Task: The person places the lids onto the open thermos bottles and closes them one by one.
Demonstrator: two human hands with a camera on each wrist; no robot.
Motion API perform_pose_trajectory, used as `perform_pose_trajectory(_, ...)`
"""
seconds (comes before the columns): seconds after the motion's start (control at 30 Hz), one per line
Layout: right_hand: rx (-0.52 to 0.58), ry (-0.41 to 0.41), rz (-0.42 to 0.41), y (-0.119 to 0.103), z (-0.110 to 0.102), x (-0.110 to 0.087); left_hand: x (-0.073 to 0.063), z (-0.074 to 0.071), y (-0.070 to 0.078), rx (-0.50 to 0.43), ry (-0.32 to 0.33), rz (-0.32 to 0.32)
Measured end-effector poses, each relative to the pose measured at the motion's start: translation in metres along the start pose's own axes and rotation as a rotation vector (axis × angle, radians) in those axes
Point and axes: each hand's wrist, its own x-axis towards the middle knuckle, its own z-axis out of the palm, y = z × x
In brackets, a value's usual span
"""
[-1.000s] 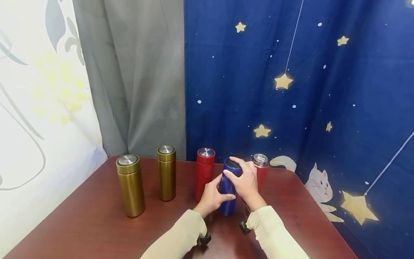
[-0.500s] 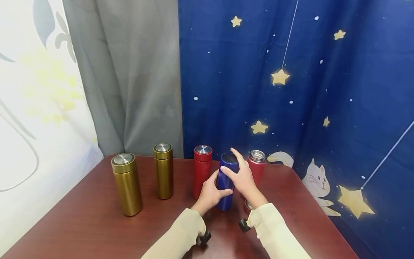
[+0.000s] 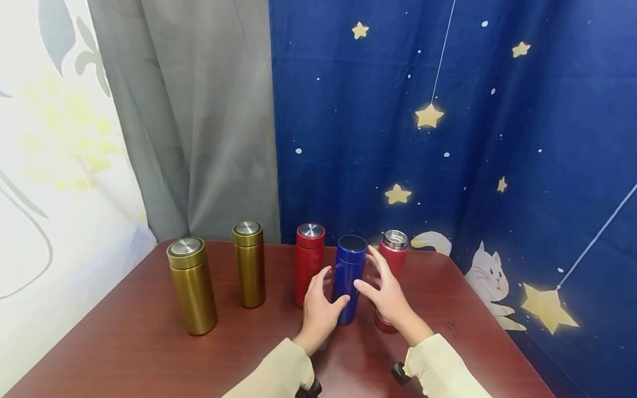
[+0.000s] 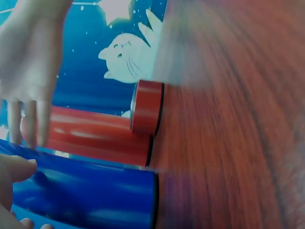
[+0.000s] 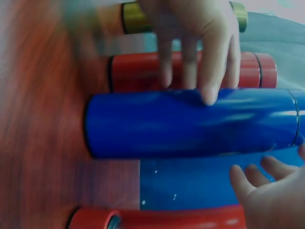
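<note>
A blue thermos with a dark-topped lid on stands upright on the table. My left hand curves loosely along its left side, thumb in front of the lower body; in the right wrist view those fingers lie right at its wall. On the other side my right hand is spread, with a gap between its fingers and the thermos in the right wrist view. Behind the right hand is an uncapped red thermos, its steel mouth showing. Its red lid rests on the table in front of it.
Close behind the left hand stands a capped red thermos. Two gold thermoses, a slimmer one and a wider one, are farther left. A blue star-patterned curtain hangs behind the dark red table.
My right hand has come off the blue thermos's lid and moved down and right. The left hand's fingers have loosened from its body and shifted slightly left. The red lid shows more now.
</note>
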Motion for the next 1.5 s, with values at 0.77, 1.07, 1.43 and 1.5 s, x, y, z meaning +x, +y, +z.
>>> perform_pose_trajectory(0.77, -0.095, -0.380, 0.042, 0.044, -0.032, -0.038, -0.018, -0.001, 0.008, -0.050, 0.070, 0.196)
perform_pose_trajectory(1.07, -0.230, -0.424, 0.111, 0.055, -0.044, -0.051, -0.026, 0.001, 0.014, -0.251, -0.030, 0.118)
perform_pose_trajectory(1.43, -0.361, -0.397, 0.069, 0.065, -0.049, -0.053, -0.032, -0.015, 0.054, -0.357, -0.110, 0.064)
perform_pose_trajectory(1.5, -0.376, -0.408, 0.056, 0.066, -0.048, -0.053, -0.032, -0.016, 0.056, -0.372, -0.125, 0.068)
